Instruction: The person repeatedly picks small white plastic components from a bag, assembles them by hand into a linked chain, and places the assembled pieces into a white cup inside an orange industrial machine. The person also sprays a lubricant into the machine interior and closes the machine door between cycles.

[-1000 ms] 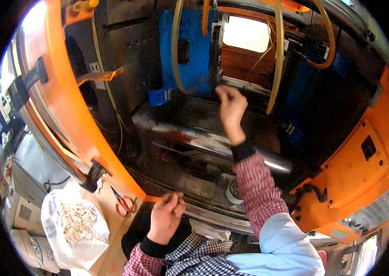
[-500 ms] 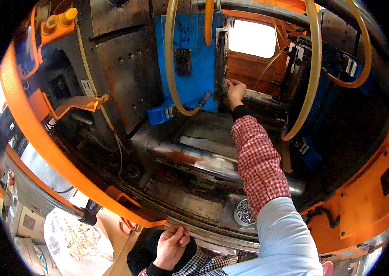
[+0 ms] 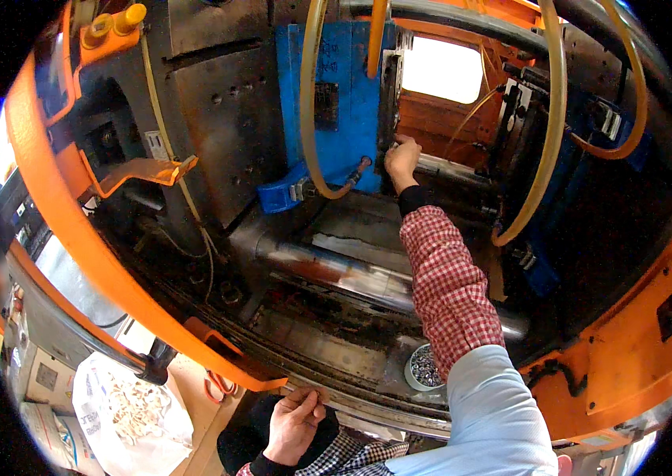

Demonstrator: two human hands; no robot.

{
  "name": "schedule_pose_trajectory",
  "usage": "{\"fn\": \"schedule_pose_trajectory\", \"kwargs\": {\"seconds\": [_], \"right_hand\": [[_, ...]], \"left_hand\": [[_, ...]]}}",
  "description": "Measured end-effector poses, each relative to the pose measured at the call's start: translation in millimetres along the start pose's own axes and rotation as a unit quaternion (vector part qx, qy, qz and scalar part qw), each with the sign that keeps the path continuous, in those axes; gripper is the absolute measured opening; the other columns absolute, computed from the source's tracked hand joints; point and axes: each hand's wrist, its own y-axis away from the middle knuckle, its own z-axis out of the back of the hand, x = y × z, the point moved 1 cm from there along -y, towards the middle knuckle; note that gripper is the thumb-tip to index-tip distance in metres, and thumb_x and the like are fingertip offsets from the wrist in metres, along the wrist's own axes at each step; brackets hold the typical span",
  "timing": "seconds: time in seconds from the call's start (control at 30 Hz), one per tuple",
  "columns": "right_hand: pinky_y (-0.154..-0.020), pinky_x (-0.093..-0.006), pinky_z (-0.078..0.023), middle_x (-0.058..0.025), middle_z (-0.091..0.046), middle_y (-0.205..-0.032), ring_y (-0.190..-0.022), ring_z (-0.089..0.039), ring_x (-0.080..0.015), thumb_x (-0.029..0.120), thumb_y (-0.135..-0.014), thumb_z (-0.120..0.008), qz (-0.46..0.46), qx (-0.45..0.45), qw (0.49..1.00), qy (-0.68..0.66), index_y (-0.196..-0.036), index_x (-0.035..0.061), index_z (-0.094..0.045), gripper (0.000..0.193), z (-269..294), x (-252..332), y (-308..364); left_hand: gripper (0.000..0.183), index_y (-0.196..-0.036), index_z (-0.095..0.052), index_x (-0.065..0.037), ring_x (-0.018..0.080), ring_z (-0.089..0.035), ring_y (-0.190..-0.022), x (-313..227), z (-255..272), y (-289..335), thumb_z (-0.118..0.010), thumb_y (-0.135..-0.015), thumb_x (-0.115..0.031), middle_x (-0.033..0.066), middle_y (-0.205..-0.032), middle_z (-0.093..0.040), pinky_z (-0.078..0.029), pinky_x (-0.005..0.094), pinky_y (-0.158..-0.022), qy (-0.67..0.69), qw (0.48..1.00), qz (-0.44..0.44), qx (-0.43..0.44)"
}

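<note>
My right hand (image 3: 403, 161) reaches deep into an orange-framed machine. Its fingers are bent together at the dark inner face (image 3: 387, 99) of a blue mould block (image 3: 348, 87). Anything between them is too small or hidden to name. Low in front of me, my left hand (image 3: 294, 427) is closed with thumb and fingers pinched together; what they hold, if anything, I cannot make out. A round, pale bowl of small shiny metal pieces (image 3: 425, 369) stands on the ledge beside my right forearm.
Yellowish hoses (image 3: 310, 103) loop down around the mould. A thick metal bar (image 3: 344, 274) crosses below my right arm. The orange guard frame (image 3: 105, 254) curves along the left. A white bag of pale pieces (image 3: 133, 408) and red-handled scissors (image 3: 219, 386) lie lower left.
My right hand has shifted slightly down and left along the mould face, its fingers still bent together. The view has moved a little. My left hand stays pinched in place.
</note>
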Motion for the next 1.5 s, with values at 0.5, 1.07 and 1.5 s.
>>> {"fn": "schedule_pose_trajectory", "kwargs": {"seconds": [0.5, 1.07, 1.5], "right_hand": [[-0.06, -0.0323, -0.048, -0.0125, -0.067, -0.072, -0.064, -0.063, -0.0173, 0.017, -0.074, -0.07, 0.24, 0.53, 0.806, -0.107, -0.076, 0.0039, -0.071, 0.013, 167, 146, 211], [-0.068, -0.0358, -0.05, -0.0162, -0.065, -0.081, -0.075, -0.063, -0.0314, 0.013, -0.075, -0.068, 0.326, 0.562, 0.759, -0.046, -0.084, 0.0001, -0.068, 0.015, 190, 132, 253], [-0.071, -0.0363, -0.05, -0.0181, -0.068, -0.086, -0.078, -0.066, -0.0274, 0.015, -0.081, -0.065, 0.07, -0.05, 0.996, -0.015, -0.091, -0.0025, -0.069, 0.021, 85, 52, 21]], "left_hand": [[0.022, -0.093, -0.05, 0.005, 0.0098, -0.036, -0.056, -24, -27, -19, -0.049, -0.095, -0.018, 0.003, -0.066, -0.042, -0.03, 0.0222, -0.053, 0.054, 0.988, -0.109, 0.094], [0.022, -0.081, -0.052, -0.004, 0.0077, -0.036, -0.053, -20, -64, -37, -0.055, -0.092, -0.023, 0.0004, -0.068, -0.047, -0.031, 0.0211, -0.051, 0.051, 0.986, -0.09, 0.128], [0.026, -0.114, -0.053, 0.005, 0.0151, -0.054, -0.083, -19, -50, -18, -0.04, -0.096, -0.009, 0.0117, -0.101, -0.059, -0.045, 0.0276, -0.074, -0.153, 0.975, -0.104, 0.124]]}}
